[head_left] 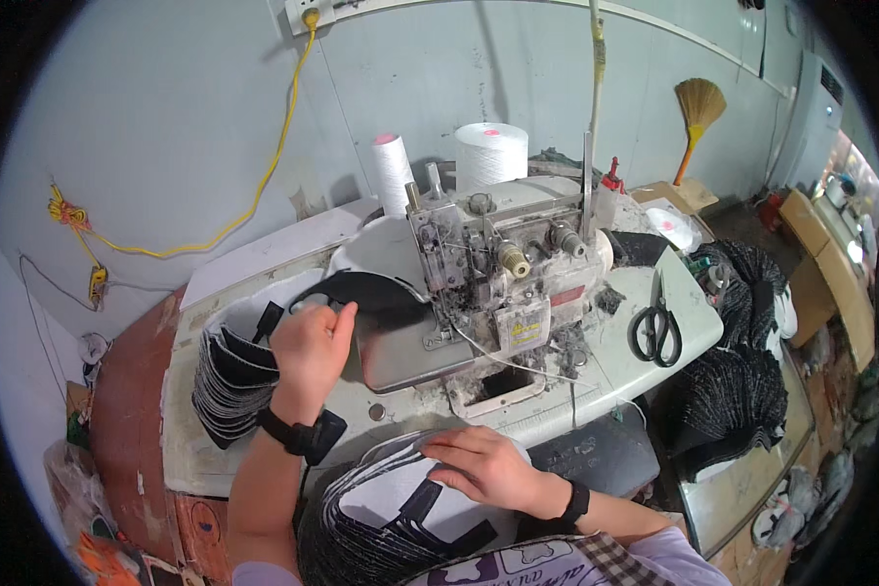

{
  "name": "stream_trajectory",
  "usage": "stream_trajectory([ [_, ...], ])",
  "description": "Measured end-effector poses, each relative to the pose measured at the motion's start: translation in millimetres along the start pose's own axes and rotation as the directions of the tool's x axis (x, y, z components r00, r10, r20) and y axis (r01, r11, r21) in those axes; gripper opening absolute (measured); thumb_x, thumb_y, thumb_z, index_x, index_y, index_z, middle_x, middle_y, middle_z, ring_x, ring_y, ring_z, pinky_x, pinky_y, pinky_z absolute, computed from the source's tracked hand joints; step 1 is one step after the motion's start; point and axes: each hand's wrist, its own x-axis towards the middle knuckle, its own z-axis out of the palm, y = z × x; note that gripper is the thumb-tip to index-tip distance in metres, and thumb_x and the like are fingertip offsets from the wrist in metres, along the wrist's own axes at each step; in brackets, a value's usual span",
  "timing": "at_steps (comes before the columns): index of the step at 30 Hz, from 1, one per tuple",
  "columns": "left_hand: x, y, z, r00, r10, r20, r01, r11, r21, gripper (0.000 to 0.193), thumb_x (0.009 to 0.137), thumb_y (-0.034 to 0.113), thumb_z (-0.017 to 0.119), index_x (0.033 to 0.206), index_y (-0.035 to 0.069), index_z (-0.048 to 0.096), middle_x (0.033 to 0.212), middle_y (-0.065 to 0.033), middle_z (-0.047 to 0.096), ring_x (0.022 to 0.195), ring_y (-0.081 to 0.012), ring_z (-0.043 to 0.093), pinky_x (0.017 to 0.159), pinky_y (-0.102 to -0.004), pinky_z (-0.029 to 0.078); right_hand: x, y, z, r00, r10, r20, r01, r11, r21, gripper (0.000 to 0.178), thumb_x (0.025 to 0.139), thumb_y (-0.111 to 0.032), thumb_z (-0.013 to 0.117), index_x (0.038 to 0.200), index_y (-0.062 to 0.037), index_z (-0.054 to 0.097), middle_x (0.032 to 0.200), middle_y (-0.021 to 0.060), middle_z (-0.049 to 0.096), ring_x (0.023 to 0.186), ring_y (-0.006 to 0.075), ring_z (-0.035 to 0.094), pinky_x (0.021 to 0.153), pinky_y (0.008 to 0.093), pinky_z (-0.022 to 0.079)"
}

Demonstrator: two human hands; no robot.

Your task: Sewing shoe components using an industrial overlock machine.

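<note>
My left hand (313,347) is closed in a fist, thumb toward the machine, beside a dark curved fabric piece (376,296) on the sewing machine's metal plate. Its curled fingers are hidden, so what they hold does not show. The overlock sewing machine (508,264) stands just right of that piece, white thread running down from it. Nearer me, a stack of white-and-black fabric pieces (361,518) with black tabs lies at my lap. My right hand (493,471) has its bent fingers and thumb on the top fabric piece (420,488), at its far edge.
Left of my left hand is another fabric stack (230,381). White thread cones (491,156) stand behind the machine. Black-handled scissors (657,327) lie on the right of the machine table (610,376). Dark fabric bundles (723,400) sit beyond its right edge. A yellow cord (254,210) hangs along the wall.
</note>
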Motion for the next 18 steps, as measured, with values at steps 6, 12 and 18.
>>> stream_trajectory([
  [6, 42.0, 10.4, -15.8, 0.753, 0.656, 0.055, -0.656, 0.741, 0.143, 0.018, 0.066, 0.012, 0.073, 0.084, 0.010, 0.069, 0.073, -0.0040, 0.057, 0.075, -0.0266, 0.058, 0.082, -0.0420, 0.040, -5.2, 10.2, 2.4, 0.995, 0.093, 0.042, -0.099, 0.982, 0.162, 0.023, 0.076, -0.013, 0.074, 0.097, -0.0049, 0.067, 0.102, 0.0098, 0.067, 0.094, 0.0285, 0.064, 0.081, 0.0367, 0.051],
  [12, 24.6, -68.7, -14.7, 0.768, 0.182, 0.615, -0.465, 0.818, 0.339, 0.014, 0.066, 0.005, 0.064, 0.074, 0.014, 0.072, 0.078, -0.0078, 0.064, 0.081, -0.0268, 0.063, 0.083, -0.0356, 0.044, -1.5, 9.1, -8.9, 1.000, -0.020, -0.010, 0.022, 0.976, 0.218, 0.014, 0.080, -0.010, 0.070, 0.092, -0.0047, 0.065, 0.101, 0.0097, 0.067, 0.099, 0.0302, 0.062, 0.085, 0.0372, 0.051],
  [18, -28.9, -52.0, -41.3, 0.858, 0.349, 0.377, -0.368, 0.930, -0.022, 0.035, 0.065, 0.010, 0.071, 0.100, 0.007, 0.069, 0.091, -0.0138, 0.064, 0.092, -0.0300, 0.061, 0.093, -0.0419, 0.041, 14.9, 29.4, -60.1, 0.869, 0.487, -0.086, -0.338, 0.713, 0.615, 0.003, 0.090, -0.006, 0.062, 0.092, -0.0047, 0.060, 0.076, -0.0044, 0.055, 0.064, 0.0020, 0.048, 0.056, 0.0179, 0.040],
])
